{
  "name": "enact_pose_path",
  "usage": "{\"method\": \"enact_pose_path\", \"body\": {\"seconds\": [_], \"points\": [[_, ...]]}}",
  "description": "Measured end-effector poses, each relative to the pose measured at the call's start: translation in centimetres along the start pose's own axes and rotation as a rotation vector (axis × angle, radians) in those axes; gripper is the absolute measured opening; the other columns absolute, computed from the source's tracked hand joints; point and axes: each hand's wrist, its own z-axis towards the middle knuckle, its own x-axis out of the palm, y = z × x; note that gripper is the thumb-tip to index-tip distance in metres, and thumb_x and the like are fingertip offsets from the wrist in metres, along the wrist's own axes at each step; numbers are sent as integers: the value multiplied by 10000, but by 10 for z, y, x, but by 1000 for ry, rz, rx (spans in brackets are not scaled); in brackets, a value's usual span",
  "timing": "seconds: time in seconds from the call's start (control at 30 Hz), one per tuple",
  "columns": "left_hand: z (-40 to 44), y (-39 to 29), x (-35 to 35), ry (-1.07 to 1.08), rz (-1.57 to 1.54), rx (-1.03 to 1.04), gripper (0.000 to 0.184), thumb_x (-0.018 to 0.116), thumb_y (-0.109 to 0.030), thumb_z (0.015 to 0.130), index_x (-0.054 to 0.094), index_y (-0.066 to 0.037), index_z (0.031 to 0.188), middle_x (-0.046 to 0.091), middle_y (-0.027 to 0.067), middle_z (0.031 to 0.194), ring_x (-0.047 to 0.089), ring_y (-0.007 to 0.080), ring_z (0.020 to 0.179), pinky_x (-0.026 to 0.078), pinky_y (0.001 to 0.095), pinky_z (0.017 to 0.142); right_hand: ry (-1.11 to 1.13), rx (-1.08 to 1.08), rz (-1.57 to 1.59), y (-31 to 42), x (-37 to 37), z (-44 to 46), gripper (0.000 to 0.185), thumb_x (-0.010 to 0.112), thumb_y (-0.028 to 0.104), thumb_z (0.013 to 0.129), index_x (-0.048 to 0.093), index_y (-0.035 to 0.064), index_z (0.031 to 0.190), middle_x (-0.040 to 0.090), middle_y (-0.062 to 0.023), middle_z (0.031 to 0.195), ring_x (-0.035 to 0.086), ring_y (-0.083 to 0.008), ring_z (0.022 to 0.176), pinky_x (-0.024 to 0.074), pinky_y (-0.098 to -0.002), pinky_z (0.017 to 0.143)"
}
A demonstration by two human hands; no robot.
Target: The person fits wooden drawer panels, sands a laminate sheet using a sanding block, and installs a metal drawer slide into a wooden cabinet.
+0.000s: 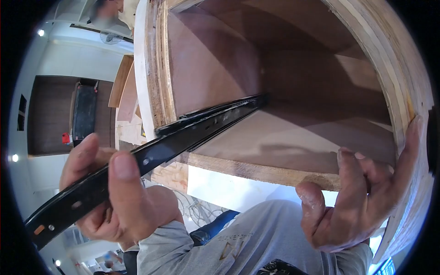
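Note:
A long black metal drawer slide [183, 133] runs from the lower left into the open wooden cabinet box [256, 172]. Its far end lies deep inside, along the inner left side. My left hand [114, 192] grips the outer part of the slide, thumb on its face and fingers behind it. My right hand [357, 201] rests at the lower right corner of the box, its fingers apart and touching the front edge, with nothing held. The far inside of the box is in shadow.
Wooden boards [123, 87] stand left of the box, near a dark brown wall panel [50, 114]. A fan [111, 36] and part of another person [127, 13] show at the top left. Cables [199, 208] lie on the floor below.

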Motion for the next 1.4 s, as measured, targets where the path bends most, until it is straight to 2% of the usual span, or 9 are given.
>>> {"method": "enact_pose_path", "body": {"seconds": [0.07, 0.2, 0.27, 0.47, 0.63, 0.73, 1.03, 1.27, 1.4], "points": [[4, -3, -9, 40, -45, -94, 398, 777, -89, 770, 647, 67, 1112, 637, 98, 669, 567, 84, 587, 438, 192, 660, 12, -3, -15, 1, 0, 1, 675, 442, 551, 1030, 642, -94, 1048, 318, -481, 1425, 672, -197, 729, 544, -241, 536], [-4, -3, 3, 22, 118, -74, 406, 785, -128, 808, 642, 74, 1129, 664, 104, 734, 585, 90, 598, 471, 193, 650, 30, -18, -50, 2, -1, 5, 684, 416, 563, 1035, 634, -85, 1039, 323, -497, 1405, 685, -231, 771, 543, -247, 526], [-15, -6, 6, 159, 256, -57, 342, 824, -56, 764, 696, 77, 1052, 727, 180, 950, 693, 168, 687, 558, 225, 675, 32, -8, -40, 4, -1, 5, 683, 408, 564, 1036, 627, -84, 1047, 316, -505, 1401, 695, -262, 800, 548, -253, 525], [-36, 8, 23, 74, 140, -142, 375, 869, -55, 757, 687, 79, 1057, 722, 141, 1038, 663, 120, 714, 525, 220, 655, 85, -85, -47, -3, -7, 7, 686, 401, 560, 1038, 592, -94, 1113, 281, -509, 1416, 711, -355, 887, 569, -268, 535], [-34, -2, 23, 121, 176, -226, 417, 877, -49, 744, 691, 109, 1083, 731, 153, 1062, 658, 108, 718, 507, 204, 648, 61, -79, -38, -4, -7, 9, 674, 423, 548, 1036, 607, -98, 1095, 293, -505, 1416, 705, -321, 865, 551, -239, 530], [-32, 16, 18, 164, 166, -114, 400, 887, -47, 728, 709, 115, 1047, 739, 165, 1090, 656, 92, 720, 502, 203, 646, 39, 11, 9, 5, -5, 4, 655, 450, 534, 1032, 625, -97, 1064, 307, -494, 1424, 683, -254, 785, 536, -232, 543], [-32, 17, 19, 185, 24, -130, 311, 824, -65, 813, 722, 103, 1055, 746, 123, 889, 640, 89, 710, 484, 201, 674, 117, -16, 82, -6, -7, -5, 598, 555, 453, 1012, 634, -140, 1004, 309, -463, 1454, 596, -181, 710, 527, -249, 602], [-19, 18, 11, 277, -224, -429, 369, 801, -42, 808, 702, 68, 1146, 701, 56, 795, 623, 70, 696, 463, 178, 667, 67, 45, 112, 6, -2, -1, 521, 602, 367, 1001, 617, -154, 1020, 282, -453, 1476, 578, -222, 868, 517, -287, 723], [-16, 24, 2, 292, -227, -301, 315, 795, -22, 795, 728, 47, 1095, 691, 20, 749, 591, 43, 628, 440, 177, 606, 42, 65, 100, 11, -1, -4, 479, 577, 352, 1015, 622, -125, 1038, 296, -420, 1494, 556, -236, 917, 497, -296, 743]]}}
